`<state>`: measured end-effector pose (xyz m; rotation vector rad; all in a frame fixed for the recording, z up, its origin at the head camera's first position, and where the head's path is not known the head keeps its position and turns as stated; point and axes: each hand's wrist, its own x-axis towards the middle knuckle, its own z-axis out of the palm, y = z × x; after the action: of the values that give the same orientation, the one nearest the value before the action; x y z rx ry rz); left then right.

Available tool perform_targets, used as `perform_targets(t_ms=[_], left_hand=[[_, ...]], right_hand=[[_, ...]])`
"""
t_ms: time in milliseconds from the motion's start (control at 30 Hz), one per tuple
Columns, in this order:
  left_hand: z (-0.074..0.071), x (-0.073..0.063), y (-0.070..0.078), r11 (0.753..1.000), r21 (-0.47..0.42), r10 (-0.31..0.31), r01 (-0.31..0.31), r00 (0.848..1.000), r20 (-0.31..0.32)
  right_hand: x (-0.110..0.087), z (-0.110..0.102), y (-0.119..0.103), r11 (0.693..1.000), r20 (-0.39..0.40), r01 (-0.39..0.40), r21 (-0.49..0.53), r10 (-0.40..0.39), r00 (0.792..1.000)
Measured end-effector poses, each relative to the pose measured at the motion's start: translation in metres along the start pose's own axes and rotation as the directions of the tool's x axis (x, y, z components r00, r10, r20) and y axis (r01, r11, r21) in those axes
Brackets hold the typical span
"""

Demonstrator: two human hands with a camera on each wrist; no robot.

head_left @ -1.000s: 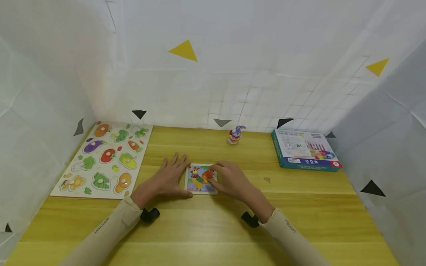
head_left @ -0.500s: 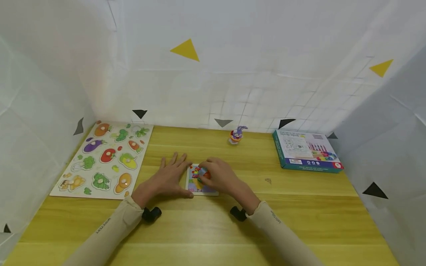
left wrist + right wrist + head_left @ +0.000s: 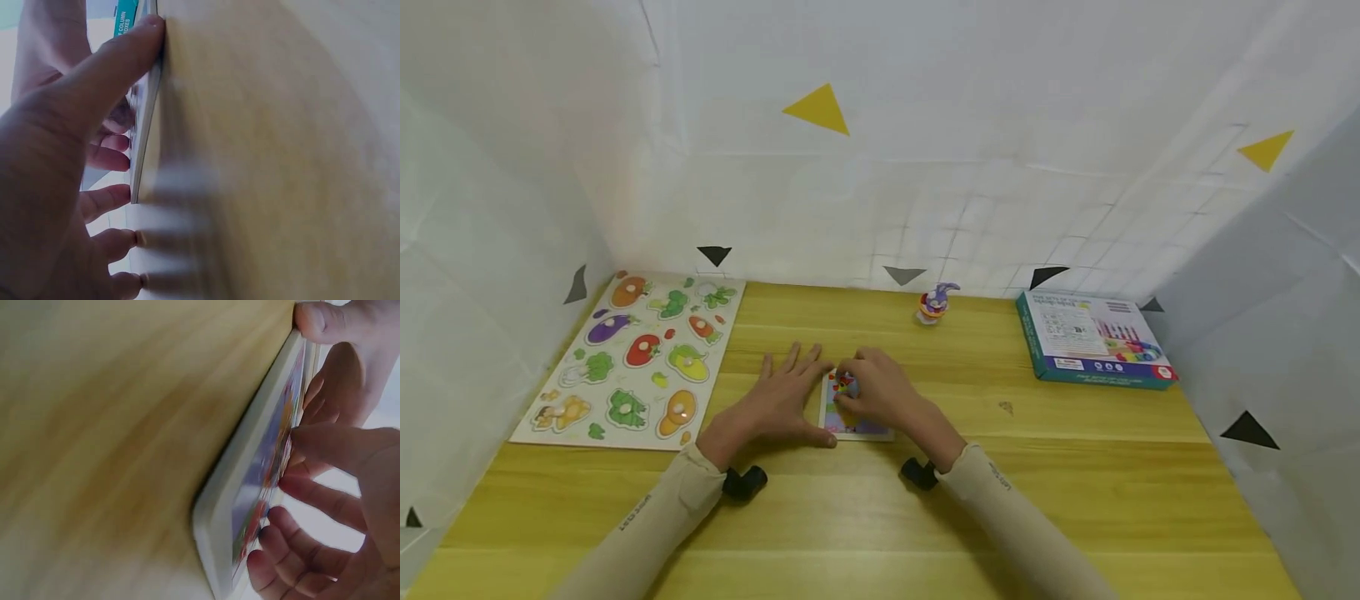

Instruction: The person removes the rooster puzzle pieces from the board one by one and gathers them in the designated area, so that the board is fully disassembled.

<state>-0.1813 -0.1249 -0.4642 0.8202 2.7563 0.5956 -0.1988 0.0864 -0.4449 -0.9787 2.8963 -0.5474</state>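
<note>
A small framed rooster picture puzzle (image 3: 865,431) lies flat on the wooden table. My left hand (image 3: 780,406) rests beside it with fingers spread; its thumb (image 3: 140,40) and index fingertip (image 3: 115,195) touch the frame's edge in the left wrist view. Over the picture bends my right hand (image 3: 883,390), thumb and index finger pinching a puzzle piece (image 3: 853,388) that shows a greyish glare. In the right wrist view the right fingertips (image 3: 287,482) sit right at the picture's surface, the other fingers curled beside them. The hand hides much of the rooster.
A vegetable peg-puzzle board (image 3: 658,400) lies at the left. Toward the back stands a purple rabbit figurine (image 3: 935,303). A teal-edged box (image 3: 1097,340) sits at the back right. White sheeting (image 3: 880,192) walls in the table's back and sides.
My right hand has moved left over the picture, from its right edge toward the rooster's head, with the fingers closing in. The left hand has stayed at the frame's left edge.
</note>
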Motion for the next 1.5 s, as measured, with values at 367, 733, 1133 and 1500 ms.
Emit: perform_targets(t_ms=[367,733,1133,1500], left_hand=[[0.001,0.0,0.002,1.0,-0.025,-0.009,0.009,1.0,0.0],[0.002,0.0,0.001,0.999,-0.045,0.0,-0.001,1.0,-0.018],[0.001,-0.003,0.0,0.999,-0.05,0.011,-0.013,0.999,-0.032],[0.001,-0.003,0.0,0.998,-0.054,0.011,-0.013,0.999,-0.037]], right_hand=[[0.006,0.004,-0.002,0.992,0.06,-0.113,0.053,0.109,0.992],[0.008,0.004,0.001,0.983,0.079,-0.144,0.114,0.135,0.988],[0.005,0.003,-0.004,0.986,0.022,-0.122,0.112,0.12,0.993],[0.001,0.004,-0.01,0.995,-0.043,-0.091,0.046,0.093,0.995]])
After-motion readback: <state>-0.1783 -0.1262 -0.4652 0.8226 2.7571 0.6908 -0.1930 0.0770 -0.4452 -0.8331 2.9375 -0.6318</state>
